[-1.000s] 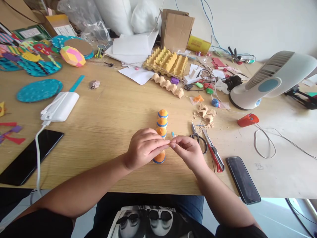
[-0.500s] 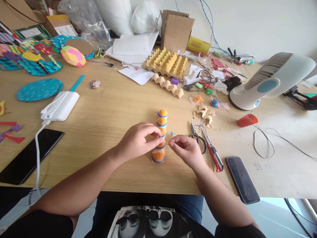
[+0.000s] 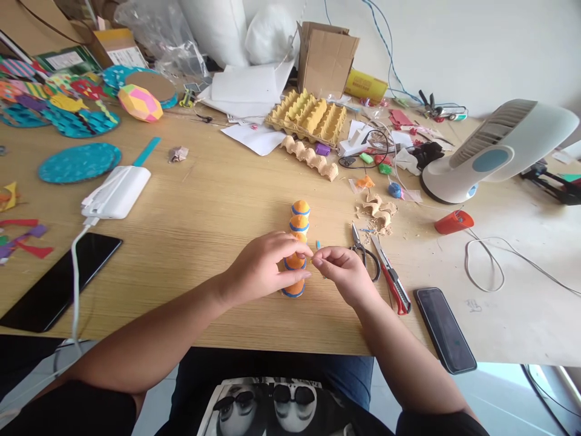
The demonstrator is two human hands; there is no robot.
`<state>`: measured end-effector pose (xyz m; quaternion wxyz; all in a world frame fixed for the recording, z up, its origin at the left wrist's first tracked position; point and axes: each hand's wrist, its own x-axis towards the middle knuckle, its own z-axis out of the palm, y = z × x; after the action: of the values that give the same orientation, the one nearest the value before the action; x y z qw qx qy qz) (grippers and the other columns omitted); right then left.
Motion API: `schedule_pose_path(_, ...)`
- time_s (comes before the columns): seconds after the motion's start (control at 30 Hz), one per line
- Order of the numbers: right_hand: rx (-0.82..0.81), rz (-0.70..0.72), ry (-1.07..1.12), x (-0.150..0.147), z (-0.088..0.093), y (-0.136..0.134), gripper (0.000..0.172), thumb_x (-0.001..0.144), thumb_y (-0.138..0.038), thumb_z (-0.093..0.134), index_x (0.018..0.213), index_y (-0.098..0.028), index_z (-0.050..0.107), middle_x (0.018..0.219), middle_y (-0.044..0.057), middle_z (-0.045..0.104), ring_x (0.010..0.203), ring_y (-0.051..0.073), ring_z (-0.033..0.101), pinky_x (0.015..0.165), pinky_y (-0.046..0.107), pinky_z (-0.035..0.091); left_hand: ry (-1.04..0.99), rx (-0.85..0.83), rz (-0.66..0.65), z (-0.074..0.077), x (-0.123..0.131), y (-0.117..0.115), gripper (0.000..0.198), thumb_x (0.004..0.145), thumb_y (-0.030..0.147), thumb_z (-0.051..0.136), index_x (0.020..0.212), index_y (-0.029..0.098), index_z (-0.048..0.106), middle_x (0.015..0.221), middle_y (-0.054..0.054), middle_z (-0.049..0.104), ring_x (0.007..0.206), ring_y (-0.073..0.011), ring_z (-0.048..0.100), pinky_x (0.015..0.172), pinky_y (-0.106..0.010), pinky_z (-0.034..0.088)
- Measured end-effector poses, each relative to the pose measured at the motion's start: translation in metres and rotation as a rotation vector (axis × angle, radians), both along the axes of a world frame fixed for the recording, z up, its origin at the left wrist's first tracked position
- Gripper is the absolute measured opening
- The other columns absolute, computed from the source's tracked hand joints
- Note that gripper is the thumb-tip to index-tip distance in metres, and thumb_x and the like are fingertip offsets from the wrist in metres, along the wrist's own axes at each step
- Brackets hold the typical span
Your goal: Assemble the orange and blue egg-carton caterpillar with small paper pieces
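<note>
Right hand (image 3: 347, 275): thumb and forefinger pressed together; anything pinched is too small to tell. Left hand (image 3: 263, 261): thumb and fingers parted over orange-domed strip (image 3: 299, 223), lengthwise on worktop (image 3: 200, 236), probably for two-handed access. Scissors (image 3: 364, 248), cutter (image 3: 392, 277) beside right hand, likely for quick reach.

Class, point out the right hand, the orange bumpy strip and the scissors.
Right hand (image 3: 348, 277): head view, middle of the hand.
Orange bumpy strip (image 3: 299, 222): head view, second bump from its far end.
Scissors (image 3: 358, 246): head view, near the pivot.

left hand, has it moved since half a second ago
Yes, rightward: the left hand now reaches past the right edge of the orange-and-blue row.
</note>
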<state>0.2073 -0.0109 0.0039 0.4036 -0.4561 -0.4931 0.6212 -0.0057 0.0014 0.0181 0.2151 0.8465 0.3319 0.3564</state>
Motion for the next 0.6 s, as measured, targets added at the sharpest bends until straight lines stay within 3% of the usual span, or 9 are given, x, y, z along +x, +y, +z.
schedule_pose_path(0.3, -0.064, 0.004, 0.121, -0.0027, -0.0057, -0.0019, 0.028, 0.075, -0.045, 0.082, 0.08, -0.019, 0.072, 0.064, -0.003, 0.058, 0.059, 0.01, 0.047, 0.055, 0.025, 0.039, 0.054, 0.469, 0.157, -0.0093, 0.0073, -0.0062, 0.016, 0.086, 0.023, 0.076, 0.101, 0.022, 0.07, 0.096, 0.0, 0.078, 0.086, -0.0175, 0.067, 0.078, -0.031, 0.054)
schedule_pose_path(0.6, -0.043, -0.017, 0.108, -0.0042, -0.0035, -0.0031, 0.028, 0.074, -0.045, 0.083, 0.078, -0.019, 0.071, 0.062, -0.002, 0.056, 0.06, 0.011, 0.047, 0.055, 0.025, 0.04, 0.035, 0.475, 0.144, -0.0109, 0.0078, -0.0038, 0.014, 0.088, 0.022, 0.073, 0.102, 0.022, 0.072, 0.095, -0.001, 0.079, 0.083, -0.0166, 0.067, 0.077, -0.031, 0.055)
